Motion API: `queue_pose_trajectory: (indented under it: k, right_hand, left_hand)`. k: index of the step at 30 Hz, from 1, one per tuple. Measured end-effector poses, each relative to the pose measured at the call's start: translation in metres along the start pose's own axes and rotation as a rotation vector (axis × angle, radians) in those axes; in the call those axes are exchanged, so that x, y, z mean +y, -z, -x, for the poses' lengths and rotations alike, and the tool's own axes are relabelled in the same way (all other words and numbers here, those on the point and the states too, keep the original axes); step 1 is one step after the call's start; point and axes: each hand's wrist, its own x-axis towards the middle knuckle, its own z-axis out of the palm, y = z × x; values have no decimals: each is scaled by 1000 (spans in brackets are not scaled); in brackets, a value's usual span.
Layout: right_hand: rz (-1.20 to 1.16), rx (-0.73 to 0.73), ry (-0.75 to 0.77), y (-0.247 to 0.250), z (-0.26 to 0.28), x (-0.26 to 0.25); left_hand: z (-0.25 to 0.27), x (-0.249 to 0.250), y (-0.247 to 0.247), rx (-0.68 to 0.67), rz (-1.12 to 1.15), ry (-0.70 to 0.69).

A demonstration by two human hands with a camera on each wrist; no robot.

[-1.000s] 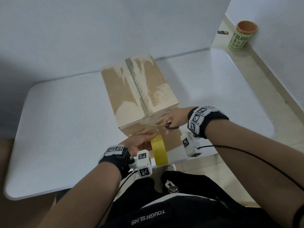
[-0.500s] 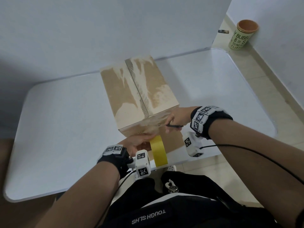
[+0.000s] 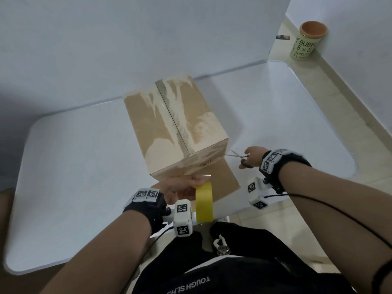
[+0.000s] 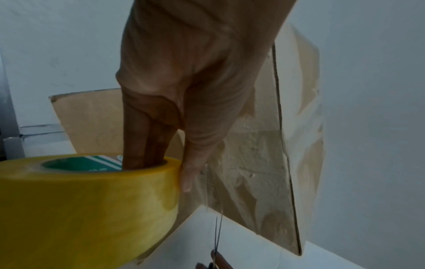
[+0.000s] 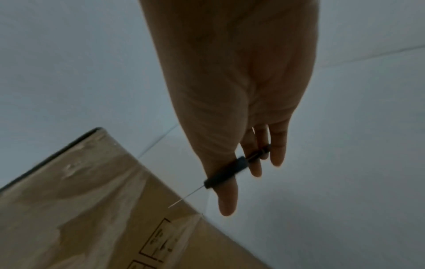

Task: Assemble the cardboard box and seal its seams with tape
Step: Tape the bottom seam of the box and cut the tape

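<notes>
A closed cardboard box (image 3: 171, 124) stands on the white table (image 3: 74, 166), its top seam covered by clear tape (image 3: 176, 126) that runs down the near face. My left hand (image 3: 182, 185) grips a yellow tape roll (image 3: 204, 201) below the box's near face, fingers through the core (image 4: 147, 142) and thumb on the outside. A loose clear tape end (image 3: 203, 177) sticks out by the thumb. My right hand (image 3: 250, 158) holds small black-handled scissors (image 3: 239, 157) just right of the box's near right corner, blades (image 5: 184, 198) slightly parted and pointing at the box (image 5: 92, 209).
A white backboard (image 3: 148, 39) stands behind the table. A green cup (image 3: 307, 43) sits on the floor at the far right. A brown cardboard flap (image 3: 224, 181) lies flat in front of the box at the table's near edge.
My right hand has pulled the scissors away from the box's near face to the right. The tape between roll and box is now cut, and the roll has dropped slightly.
</notes>
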Motion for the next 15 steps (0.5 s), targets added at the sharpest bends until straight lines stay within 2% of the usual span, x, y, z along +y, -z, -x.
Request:
queue_pose_trajectory:
  k: [3,6,10,12,15]
  right_hand:
    - [-40,-22,0,-14,-7,3]
    - [-68,77,-10,-24,-12,7]
    - [-349,160,-11,-18,-11,7]
    - [-635,59,6,-14,-6,6]
    - [-1026,-216,-17,-2,16,10]
  left_hand:
    - [4,5,-4,-30,-53,9]
    - [4,10,-6,-38,-62,14]
    - [-1,22,-16,-56,-89,-28]
    - [-1,33,-28,-89,-98,-56]
    - [0,54,-55,-149,-70,-105]
